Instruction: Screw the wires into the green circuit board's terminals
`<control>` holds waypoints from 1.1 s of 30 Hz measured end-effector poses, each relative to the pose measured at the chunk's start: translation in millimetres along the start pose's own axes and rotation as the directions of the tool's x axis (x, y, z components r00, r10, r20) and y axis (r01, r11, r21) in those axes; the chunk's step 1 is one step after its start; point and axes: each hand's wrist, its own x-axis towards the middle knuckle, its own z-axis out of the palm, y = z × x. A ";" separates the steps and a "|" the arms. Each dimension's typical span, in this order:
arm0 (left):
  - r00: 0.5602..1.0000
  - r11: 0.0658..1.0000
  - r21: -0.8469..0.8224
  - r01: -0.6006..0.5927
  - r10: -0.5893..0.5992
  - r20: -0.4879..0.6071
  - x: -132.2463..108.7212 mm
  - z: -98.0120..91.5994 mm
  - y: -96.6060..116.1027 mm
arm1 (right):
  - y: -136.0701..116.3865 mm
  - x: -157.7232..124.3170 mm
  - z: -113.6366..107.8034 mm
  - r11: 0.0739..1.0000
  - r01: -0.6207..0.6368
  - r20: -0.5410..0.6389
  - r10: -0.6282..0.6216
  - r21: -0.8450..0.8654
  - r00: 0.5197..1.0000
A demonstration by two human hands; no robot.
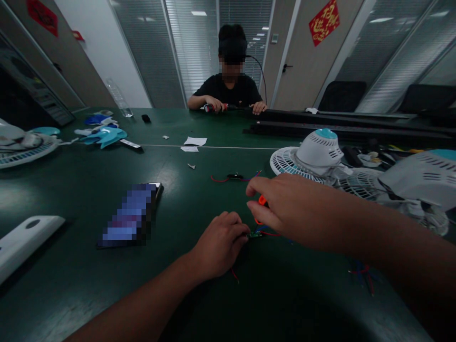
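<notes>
My left hand [219, 244] rests on the green table [89, 171] with its fingers curled, pinching a small green circuit board [254, 234] with red and blue wires. Just above and right of it, my right hand [285, 204] is closed in a pinch on a small orange tool [262, 201], of which only a bit shows between thumb and fingers. A second little part with red and blue wires [235, 177] lies on the table beyond both hands.
A phone [131, 213] lies left of my hands, a white plastic panel [24, 240] at the left edge. Dismantled white fan parts [317, 154] crowd the right side; blue fan blades [103, 135] and paper scraps [194, 141] lie farther back. A person sits across the table.
</notes>
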 end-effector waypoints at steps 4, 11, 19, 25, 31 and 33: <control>1.000 1.000 -0.007 -0.002 0.002 -0.009 -0.8 1.4 -1.3 | 0.2 0.8 -0.2 0.999 -0.031 -0.003 0.031 0.009 1.000; 1.000 1.000 -0.004 -0.010 0.010 -0.025 -0.9 0.9 -1.7 | -5.5 2.5 -2.7 0.971 -0.202 -0.040 0.199 -0.128 0.979; 1.000 1.000 -0.012 0.007 -0.008 -0.019 -0.7 2.5 -1.6 | 0.9 8.9 -3.6 0.984 -0.163 0.040 0.165 -0.066 0.985; 1.000 1.000 -0.025 0.002 -0.003 -0.015 0.3 1.2 -1.6 | -0.8 8.7 -1.6 0.987 -0.160 0.015 0.160 0.016 0.987; 1.000 1.000 -0.016 -0.011 0.011 -0.018 -0.1 1.2 -1.6 | -1.9 7.8 -1.5 0.989 -0.145 -0.007 0.145 0.018 0.989; 1.000 1.000 -0.008 -0.008 0.008 -0.009 -0.2 0.8 -1.2 | -1.2 7.2 -1.4 0.990 -0.138 -0.015 0.138 0.021 0.990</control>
